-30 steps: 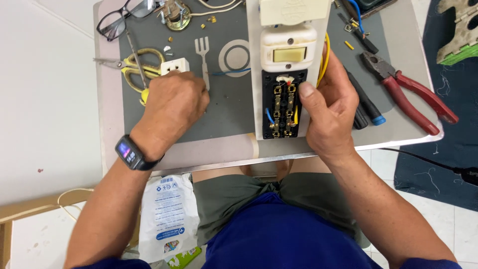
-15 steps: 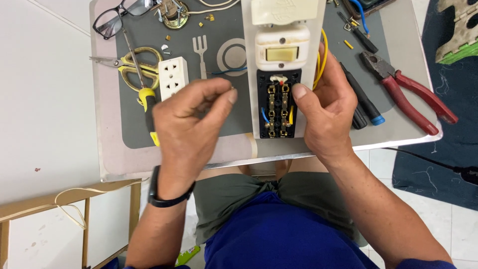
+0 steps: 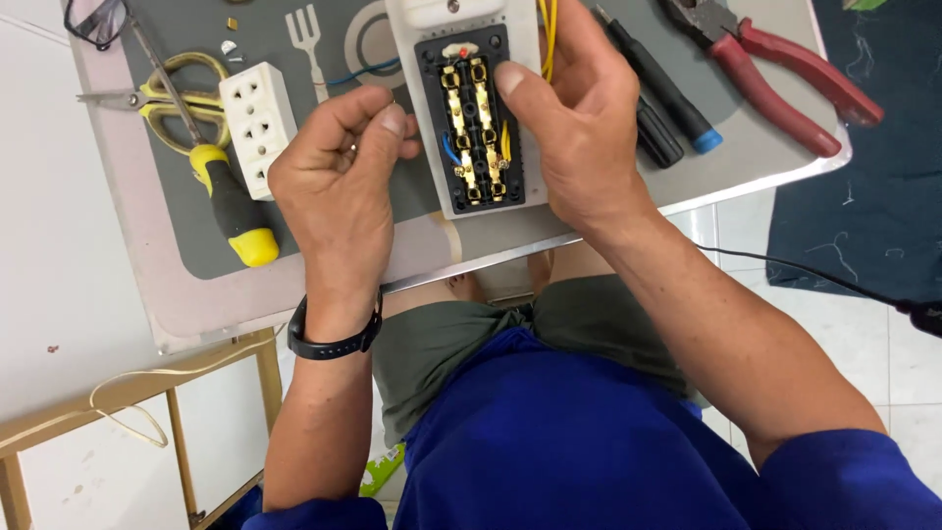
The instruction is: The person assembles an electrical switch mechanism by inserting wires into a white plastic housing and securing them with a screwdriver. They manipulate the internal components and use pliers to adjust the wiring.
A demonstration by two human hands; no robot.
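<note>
Right hand (image 3: 579,137): gripped open socket plate (image 3: 471,108), thumb on brass contacts.
Left hand (image 3: 339,186): fingertips pinched together just beside plate; pinched item too small to tell.

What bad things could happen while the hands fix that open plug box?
The left hand pinches something tiny; it might drop and get lost. The open socket block shows bare brass strips and loose wires, which the right hand could bend or tug. The scissors could poke a wrist.
</note>
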